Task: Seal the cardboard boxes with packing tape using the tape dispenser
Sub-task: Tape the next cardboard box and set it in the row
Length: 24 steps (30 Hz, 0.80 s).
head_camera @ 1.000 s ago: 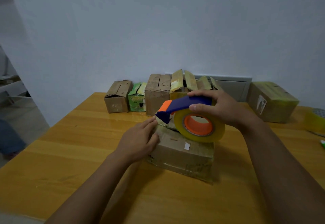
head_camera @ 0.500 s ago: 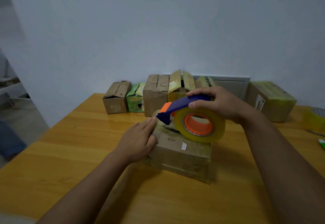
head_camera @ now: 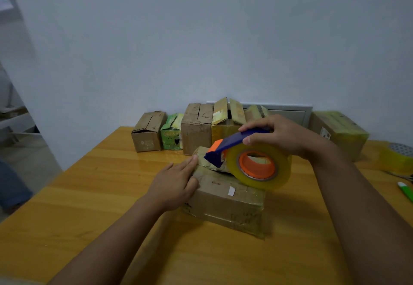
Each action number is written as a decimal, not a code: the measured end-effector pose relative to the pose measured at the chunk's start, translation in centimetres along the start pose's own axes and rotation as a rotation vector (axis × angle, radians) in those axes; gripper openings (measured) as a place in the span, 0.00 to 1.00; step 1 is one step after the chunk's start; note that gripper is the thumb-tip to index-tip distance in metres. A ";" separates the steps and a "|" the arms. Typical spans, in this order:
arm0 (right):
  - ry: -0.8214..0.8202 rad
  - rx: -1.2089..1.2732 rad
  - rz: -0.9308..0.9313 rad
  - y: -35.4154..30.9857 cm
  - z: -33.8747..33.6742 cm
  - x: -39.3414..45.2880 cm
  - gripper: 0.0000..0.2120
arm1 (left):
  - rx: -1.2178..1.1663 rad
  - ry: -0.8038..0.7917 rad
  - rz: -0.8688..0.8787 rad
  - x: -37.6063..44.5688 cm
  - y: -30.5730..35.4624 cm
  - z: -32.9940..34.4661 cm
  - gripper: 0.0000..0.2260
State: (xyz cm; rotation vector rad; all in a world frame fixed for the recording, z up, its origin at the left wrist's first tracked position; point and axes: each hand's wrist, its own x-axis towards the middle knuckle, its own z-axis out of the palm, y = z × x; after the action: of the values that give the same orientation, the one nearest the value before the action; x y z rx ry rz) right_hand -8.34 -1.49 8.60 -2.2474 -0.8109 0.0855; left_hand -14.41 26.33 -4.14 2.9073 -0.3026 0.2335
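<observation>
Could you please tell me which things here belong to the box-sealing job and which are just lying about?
In the job:
- taped brown cardboard box
- blue-and-orange tape dispenser
- left hand
- right hand
- row of boxes behind

Lying about:
- spare yellowish tape roll
- green-and-white pen-like object

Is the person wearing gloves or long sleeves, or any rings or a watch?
No gloves. The left hand and right hand are bare, and both forearms are bare too, as far as the picture shows, so no sleeves are visible. No ring, watch or bracelet shows on the fingers or wrists.
</observation>
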 end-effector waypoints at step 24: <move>0.149 0.133 0.008 0.9 -0.2 -2.8 0.11 | 0.069 -0.073 -0.006 0.8 1.1 -0.9 0.35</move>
State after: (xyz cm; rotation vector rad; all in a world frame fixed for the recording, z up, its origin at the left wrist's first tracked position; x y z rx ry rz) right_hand -10.05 -3.72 7.59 -2.1048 -0.6960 -0.0235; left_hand -13.99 25.37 -2.90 2.9894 -0.3038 0.1395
